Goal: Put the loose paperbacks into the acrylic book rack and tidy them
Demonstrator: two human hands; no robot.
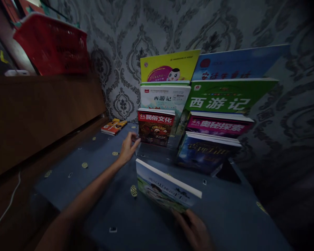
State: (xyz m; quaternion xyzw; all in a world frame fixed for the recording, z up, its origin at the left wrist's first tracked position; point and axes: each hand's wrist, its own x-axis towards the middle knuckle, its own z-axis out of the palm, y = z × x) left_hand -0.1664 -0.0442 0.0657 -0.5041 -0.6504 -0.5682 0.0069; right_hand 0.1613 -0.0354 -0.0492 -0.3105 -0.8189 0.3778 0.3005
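Note:
My right hand (pixel 195 228) grips the lower right edge of a book (pixel 163 190) with a picture of blue sky and green grass on its cover, tilted above the table. My left hand (pixel 129 146) is at the left end of a book stand (pixel 157 151), its fingers bent and apart beside a dark red book (pixel 156 129); whether the fingertips touch it I cannot tell. Behind that book stand a pale book (pixel 164 98) and a yellow book (pixel 170 66). To the right, a dark blue book (pixel 206 153), a purple book (pixel 219 125), a green book (pixel 230 96) and a blue book (pixel 240 62) rise in tiers.
A small stack of orange books (pixel 114 126) lies at the table's back left. The table has a blue-grey patterned cloth (pixel 99 181). On a brown wooden cabinet (pixel 44 115) at left stands a red basket (pixel 53 45). Patterned wallpaper (pixel 125 69) closes off the back.

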